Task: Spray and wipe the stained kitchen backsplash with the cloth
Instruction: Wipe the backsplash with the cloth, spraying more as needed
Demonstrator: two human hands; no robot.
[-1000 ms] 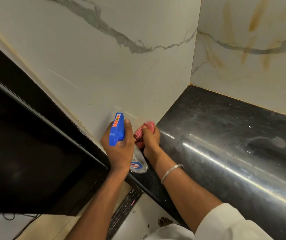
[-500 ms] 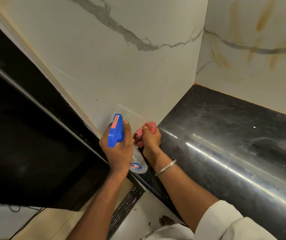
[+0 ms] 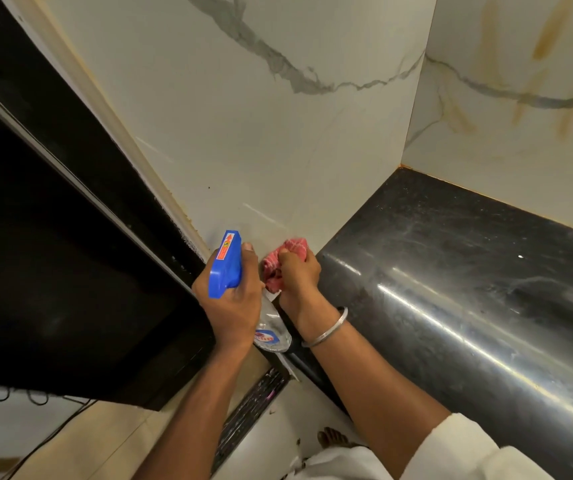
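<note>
Down in the corner where the marble-look backsplash (image 3: 243, 133) meets the black worktop (image 3: 451, 271), my left grip (image 3: 233, 303) wraps the neck of a blue-headed spray bottle (image 3: 226, 268). Just beside it, my right grip (image 3: 299, 275) bunches a red checked cloth (image 3: 292, 245) at the tile's foot. Orange-brown streaks (image 3: 548, 39) mark the right-hand panel.

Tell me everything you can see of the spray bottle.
The spray bottle has a blue plastic trigger head with an orange arrow sticker on top, and a clear body with a blue and red label near its base. The left hand grips it round the neck and holds it off the counter, nozzle towards the white marble backsplash. Its base pokes out below that hand, close to the wrist of the right hand, which grips the cloth. Whether base and wrist touch is unclear.
</note>
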